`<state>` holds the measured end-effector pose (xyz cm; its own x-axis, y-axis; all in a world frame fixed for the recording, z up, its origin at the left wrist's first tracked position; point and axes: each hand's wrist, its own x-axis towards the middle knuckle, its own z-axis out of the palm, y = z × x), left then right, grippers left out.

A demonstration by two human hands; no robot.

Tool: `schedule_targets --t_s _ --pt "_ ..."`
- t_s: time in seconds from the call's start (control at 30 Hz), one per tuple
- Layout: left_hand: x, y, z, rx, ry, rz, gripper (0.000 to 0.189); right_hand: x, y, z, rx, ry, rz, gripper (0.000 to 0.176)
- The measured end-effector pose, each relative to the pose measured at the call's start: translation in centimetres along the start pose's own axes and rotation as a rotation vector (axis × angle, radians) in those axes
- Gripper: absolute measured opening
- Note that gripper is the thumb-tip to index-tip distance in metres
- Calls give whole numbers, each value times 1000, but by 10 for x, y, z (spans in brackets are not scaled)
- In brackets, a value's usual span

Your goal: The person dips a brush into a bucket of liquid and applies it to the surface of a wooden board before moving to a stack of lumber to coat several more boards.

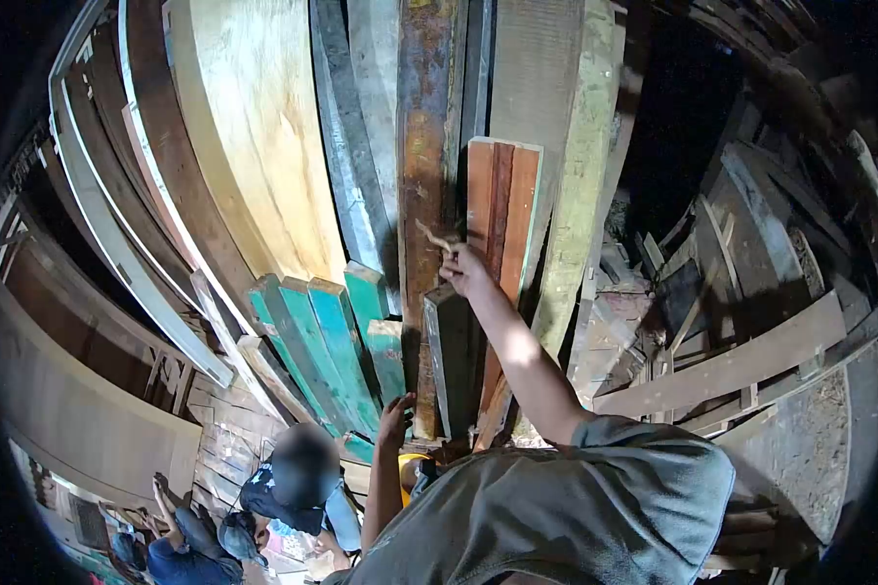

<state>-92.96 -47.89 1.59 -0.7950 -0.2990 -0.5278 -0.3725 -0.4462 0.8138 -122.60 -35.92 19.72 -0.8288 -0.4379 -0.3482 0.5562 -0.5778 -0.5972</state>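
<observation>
My right hand (pixel 465 271) reaches forward with its fingers closed on a thin, bent, light-brown stick (pixel 433 234). The stick crosses in front of a worn rust-brown beam (pixel 422 156), beside a reddish-orange plank (pixel 482 195). Below my wrist stands the end of a dark grey timber (pixel 447 336). Lower down, my left hand (pixel 396 421) is raised, its fingers loosely apart and nothing visible in them. It is nearest to the lower end of a short green-painted timber (pixel 387 356), close by the foot of the rust-brown beam.
Several green timbers (pixel 337 331) lean left of centre, before a pale plywood sheet (pixel 263 127). A yellow-green board (pixel 580 185) stands at right. Loose planks and scrap wood (pixel 722 361) fill the right side. People (pixel 288 487) sit at lower left, near a wide brown panel (pixel 98 390).
</observation>
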Motion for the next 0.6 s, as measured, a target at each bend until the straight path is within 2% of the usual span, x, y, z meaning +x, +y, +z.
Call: schedule_targets --t_s 0.1,0.23,0.37,0.5,0.6 --pt "-4 -4 0 -23 -21 9 43 6 -18 12 -62 -83 -65 13" --pt "-6 -9 -3 -40 -7 2 42 -21 -30 29 -20 -50 -176 12" --pt "-4 -15 -6 -37 25 -39 37 -23 -19 2 3 -60 -147 17" --pt "-10 -8 3 16 76 -55 39 4 14 -53 -79 -26 -7 19" --pt "-2 -10 0 60 10 -21 45 -6 12 -60 -139 -11 37 18"
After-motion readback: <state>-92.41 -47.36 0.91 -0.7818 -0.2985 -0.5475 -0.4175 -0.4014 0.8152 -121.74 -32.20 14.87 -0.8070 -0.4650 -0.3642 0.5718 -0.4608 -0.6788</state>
